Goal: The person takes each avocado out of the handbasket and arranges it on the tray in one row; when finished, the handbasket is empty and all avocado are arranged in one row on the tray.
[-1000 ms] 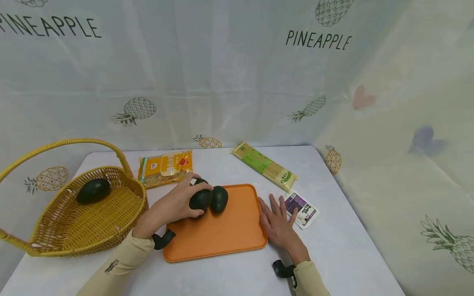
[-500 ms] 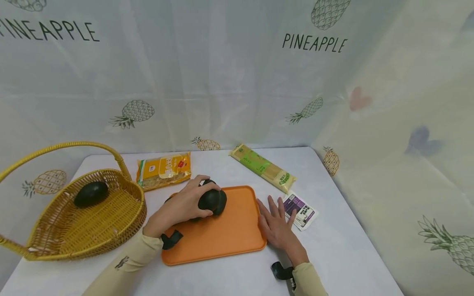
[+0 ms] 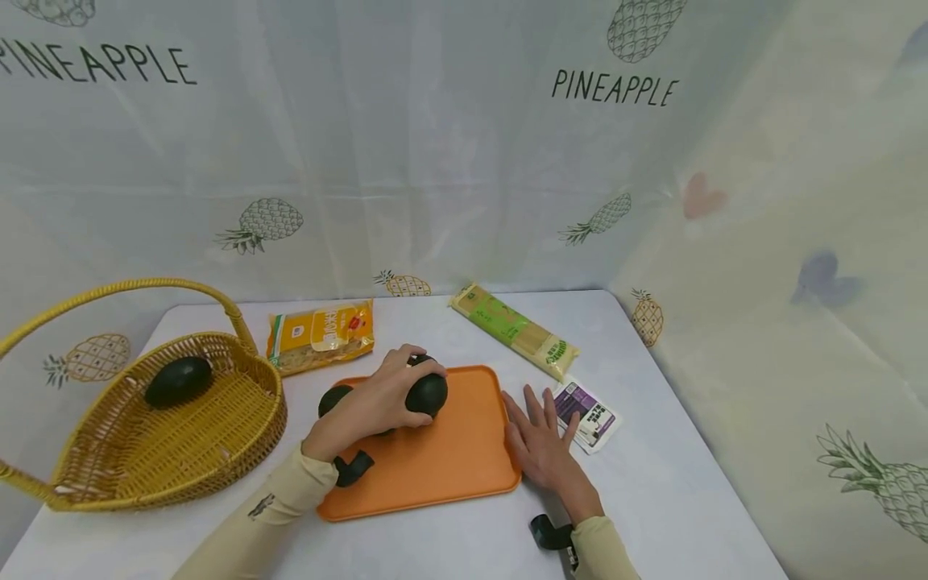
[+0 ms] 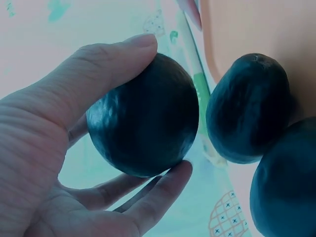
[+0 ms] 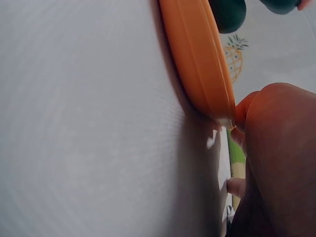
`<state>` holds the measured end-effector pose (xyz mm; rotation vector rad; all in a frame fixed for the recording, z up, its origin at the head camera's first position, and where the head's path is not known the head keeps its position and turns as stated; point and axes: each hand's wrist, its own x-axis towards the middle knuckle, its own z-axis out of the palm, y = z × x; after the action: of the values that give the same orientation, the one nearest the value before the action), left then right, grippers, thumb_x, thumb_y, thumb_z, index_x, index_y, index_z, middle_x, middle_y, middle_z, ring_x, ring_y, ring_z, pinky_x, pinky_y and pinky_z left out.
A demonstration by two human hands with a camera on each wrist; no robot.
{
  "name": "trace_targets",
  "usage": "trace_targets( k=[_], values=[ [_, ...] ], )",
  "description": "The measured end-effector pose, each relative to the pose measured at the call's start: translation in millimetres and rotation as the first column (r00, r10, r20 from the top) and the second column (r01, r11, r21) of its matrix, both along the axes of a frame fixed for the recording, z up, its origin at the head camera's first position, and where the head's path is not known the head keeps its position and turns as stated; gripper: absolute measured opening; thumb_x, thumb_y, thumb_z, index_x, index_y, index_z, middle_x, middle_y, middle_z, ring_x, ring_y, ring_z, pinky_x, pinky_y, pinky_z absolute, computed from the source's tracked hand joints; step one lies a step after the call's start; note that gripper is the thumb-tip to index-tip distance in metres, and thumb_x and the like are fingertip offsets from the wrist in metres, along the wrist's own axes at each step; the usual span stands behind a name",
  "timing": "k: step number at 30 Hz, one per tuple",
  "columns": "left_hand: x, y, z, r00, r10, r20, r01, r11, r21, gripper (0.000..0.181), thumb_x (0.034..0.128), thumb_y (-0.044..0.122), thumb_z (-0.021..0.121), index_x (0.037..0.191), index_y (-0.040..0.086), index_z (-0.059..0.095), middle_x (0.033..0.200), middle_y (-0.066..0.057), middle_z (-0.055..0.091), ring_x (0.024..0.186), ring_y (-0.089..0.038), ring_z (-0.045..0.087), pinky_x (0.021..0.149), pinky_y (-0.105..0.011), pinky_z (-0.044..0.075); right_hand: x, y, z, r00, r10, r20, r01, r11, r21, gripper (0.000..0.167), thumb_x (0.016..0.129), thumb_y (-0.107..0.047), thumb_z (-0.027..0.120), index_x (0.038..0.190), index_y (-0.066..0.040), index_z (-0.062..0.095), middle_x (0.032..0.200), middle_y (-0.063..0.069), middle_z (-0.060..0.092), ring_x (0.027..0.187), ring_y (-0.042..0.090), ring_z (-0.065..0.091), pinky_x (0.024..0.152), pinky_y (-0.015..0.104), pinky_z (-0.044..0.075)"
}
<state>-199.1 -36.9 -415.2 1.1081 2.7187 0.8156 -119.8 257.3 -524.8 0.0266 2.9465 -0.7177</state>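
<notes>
My left hand [image 3: 380,399] grips a dark green avocado [image 3: 428,393] above the orange tray [image 3: 449,459]. In the left wrist view the thumb lies over this avocado [image 4: 148,118] and fingers curl beneath it. Two more avocados [image 4: 249,108] [image 4: 291,187] sit beside it on the tray side. At the tray's left end another avocado [image 3: 334,399] shows partly behind my forearm. My right hand [image 3: 545,447] rests with spread fingers along the tray's right rim. It touches the tray edge [image 5: 207,64] in the right wrist view and holds nothing.
A yellow wicker basket [image 3: 167,451] with one avocado [image 3: 178,381] stands at the left. Behind the tray lie an orange food packet [image 3: 321,337] and a long green-and-tan packet [image 3: 515,330]. A purple-and-white packet [image 3: 589,417] lies by my right fingers.
My left hand has moved right across the tray, gripping an avocado. The avocado at the tray's left end has come into view. My right hand stays at the rim.
</notes>
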Motion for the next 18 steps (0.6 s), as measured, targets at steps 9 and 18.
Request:
trace_targets(
  k=[9,18],
  values=[
    [0.4,11.7,-2.5,1.0,0.002,-0.024,-0.001,1.0,0.012,0.056,0.0878,0.022,0.091,0.138,0.017,0.066,0.159,-0.027,0.046,0.142,-0.044,0.047,0.101,-0.057,0.059,0.6,0,-0.3,1.0,0.002,-0.017,-0.002,1.0,-0.007,0.055,0.115,-0.043,0.038,0.169,-0.033,0.032,0.182,0.012,0.013,0.168,0.045,-0.007,0.121,0.08,-0.02],
    [-5.3,26.2,-10.2,1.0,-0.01,-0.026,0.011,1.0,0.029,0.054,0.0868,0.021,0.091,0.135,0.017,0.068,0.156,-0.026,0.048,0.14,-0.045,0.044,0.103,-0.061,0.057,0.5,1,-0.6,1.0,0.001,0.005,-0.001,1.0,0.008,0.056,0.115,-0.046,0.037,0.17,-0.035,0.03,0.182,0.01,0.01,0.168,0.044,-0.01,0.121,0.08,-0.022]
  ],
)
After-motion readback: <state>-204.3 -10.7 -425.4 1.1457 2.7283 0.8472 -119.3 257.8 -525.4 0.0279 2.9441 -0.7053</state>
